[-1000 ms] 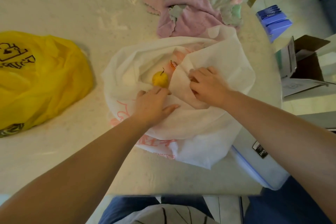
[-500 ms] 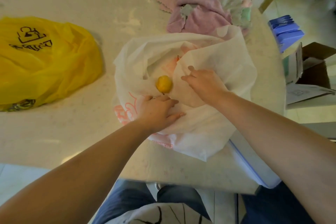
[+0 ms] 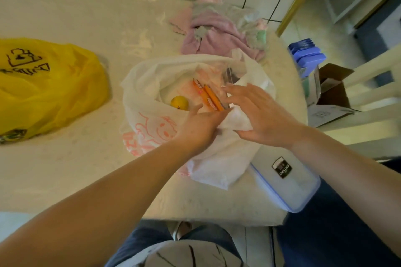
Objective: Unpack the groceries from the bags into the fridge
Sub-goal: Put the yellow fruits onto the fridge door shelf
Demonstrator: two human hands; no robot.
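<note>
A white bag [image 3: 152, 128] with a pink cartoon print lies open on the counter. Inside it I see a yellow round fruit [image 3: 179, 102], two orange packets [image 3: 207, 96] and a clear plastic box [image 3: 230, 76]. My left hand [image 3: 199, 124] rests on the bag's near rim, fingers stretched towards a folded flap of the bag. My right hand [image 3: 256, 112] lies over that flap with straight, spread fingers and pushes it to the right. Neither hand holds a grocery item.
A full yellow bag [image 3: 43, 84] sits at the left of the pale counter [image 3: 86, 169]. Pink and grey cloths [image 3: 217, 32] are heaped behind the white bag. A clear lidded container [image 3: 288, 184] overhangs the counter's right corner. A cardboard box [image 3: 332, 93] stands beyond.
The flap covering the bag's right side has been pushed back, uncovering the orange packets and the clear box. Both hands shifted right along the rim. The camera tilted up towards the tiled wall.
</note>
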